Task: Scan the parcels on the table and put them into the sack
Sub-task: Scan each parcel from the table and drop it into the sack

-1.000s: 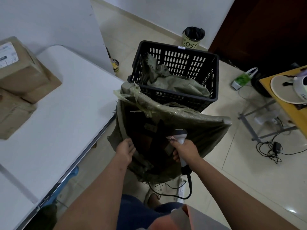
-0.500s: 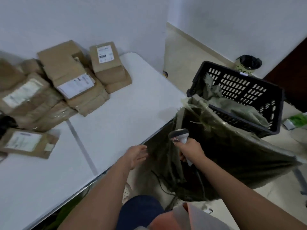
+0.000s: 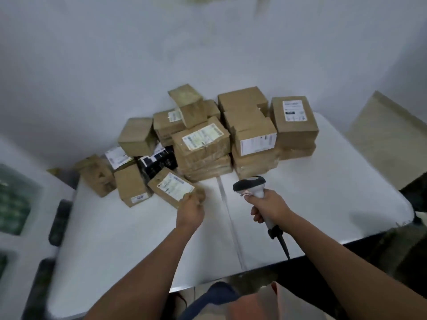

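A flat parcel [image 3: 173, 189] at the near edge of the parcel pile [image 3: 215, 139] on the white table [image 3: 323, 204] is pinched at its near corner by the left hand [image 3: 190, 210]. Right of that parcel, a scanner [image 3: 253, 188] is gripped by the right hand [image 3: 269, 207], fingers curled round its handle.

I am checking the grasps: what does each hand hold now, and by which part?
The right hand grips the scanner by its handle. The left hand holds the flat parcel by its near corner.
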